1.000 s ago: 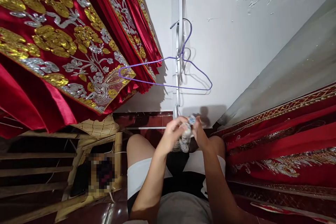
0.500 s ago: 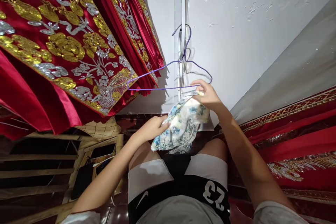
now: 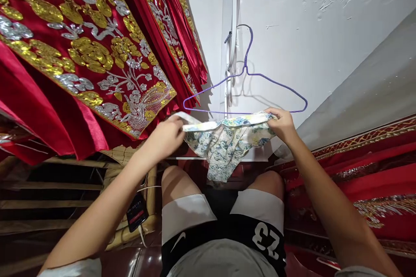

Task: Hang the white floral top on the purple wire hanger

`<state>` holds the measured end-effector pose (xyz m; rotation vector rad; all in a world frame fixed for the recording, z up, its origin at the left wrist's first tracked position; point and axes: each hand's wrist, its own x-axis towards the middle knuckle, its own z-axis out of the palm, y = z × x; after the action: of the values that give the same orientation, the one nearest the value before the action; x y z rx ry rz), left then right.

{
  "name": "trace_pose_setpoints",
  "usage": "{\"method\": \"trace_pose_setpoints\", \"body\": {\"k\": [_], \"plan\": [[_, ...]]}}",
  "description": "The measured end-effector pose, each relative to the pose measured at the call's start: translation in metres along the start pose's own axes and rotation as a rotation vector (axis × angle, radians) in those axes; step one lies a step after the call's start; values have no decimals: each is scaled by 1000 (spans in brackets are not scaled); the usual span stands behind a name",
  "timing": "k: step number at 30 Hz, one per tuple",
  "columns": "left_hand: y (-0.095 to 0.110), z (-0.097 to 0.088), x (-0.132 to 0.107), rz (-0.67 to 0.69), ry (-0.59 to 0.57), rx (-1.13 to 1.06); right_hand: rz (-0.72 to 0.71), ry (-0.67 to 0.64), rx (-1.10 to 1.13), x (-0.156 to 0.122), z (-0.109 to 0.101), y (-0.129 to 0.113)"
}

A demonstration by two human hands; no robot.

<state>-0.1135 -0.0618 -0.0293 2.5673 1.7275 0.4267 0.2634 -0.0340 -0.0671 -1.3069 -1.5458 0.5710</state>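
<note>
A pair of floral underpants (image 3: 224,143), white with blue, green and yellow print, is stretched sideways between my hands. My left hand (image 3: 169,134) is closed on one end of the waistband. At the other end, my right hand (image 3: 282,124) pinches the waistband between thumb and fingers. The narrow lower part hangs down in folds above my knees. Just above the waistband is a purple wire hanger (image 3: 245,71), hung by its hook at the white vertical strip. Its lower bar runs close over the cloth; whether they touch I cannot tell.
Red cloth with gold and silver sequins (image 3: 94,56) hangs at the left. More red trimmed fabric (image 3: 373,173) is at the right. A bamboo seat (image 3: 151,194) with a phone (image 3: 136,212) and cable stands low left. A white wall (image 3: 292,43) rises ahead.
The underpants have gone from bunched to spread wide. My left hand has moved left and up to the waistband, my right hand rightward. The hanger now faces me more fully.
</note>
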Motion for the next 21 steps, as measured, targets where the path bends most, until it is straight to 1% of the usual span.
{"method": "trace_pose_setpoints", "body": {"k": [1, 2, 3, 6, 7, 8, 9, 11, 13, 14, 15, 16, 17, 18, 19, 21], "plan": [[-3, -5, 8, 17, 57, -42, 21, 0, -2, -3, -5, -4], [-6, -8, 16, 27, 69, -73, 40, -3, -4, -6, -9, -8], [-8, -11, 24, 26, 40, -94, 54, 0, -10, -8, -11, -11], [-9, -15, 45, -38, -180, -102, 56, 21, -35, -13, -12, -15], [-8, -15, 50, -62, -221, -92, 54, 20, -36, -14, -12, -15], [-6, -15, 54, -74, -211, -80, 55, 17, -35, -16, -11, -16], [-4, -15, 56, -65, -146, -73, 56, 16, -35, -17, -11, -16], [2, -18, 58, 22, 85, -111, 59, 5, -32, -19, -9, -18], [8, -23, 59, 143, 307, -232, 58, -40, 2, -22, -7, -21], [12, -26, 60, 189, 372, -323, 53, -81, 29, -25, -6, -22], [15, -29, 62, 218, 398, -429, 43, -123, 54, -27, -4, -24], [17, -32, 64, 232, 390, -537, 30, -154, 71, -29, -3, -25], [19, -35, 67, 233, 353, -631, 17, -158, 80, -32, -2, -26], [20, -37, 70, 226, 299, -704, 7, -125, 85, -34, -3, -25], [20, -38, 73, 210, 238, -754, -2, -53, 88, -35, -5, -24], [16, -40, 80, 158, 133, -825, -22, 158, 76, -32, -14, -20]]}}
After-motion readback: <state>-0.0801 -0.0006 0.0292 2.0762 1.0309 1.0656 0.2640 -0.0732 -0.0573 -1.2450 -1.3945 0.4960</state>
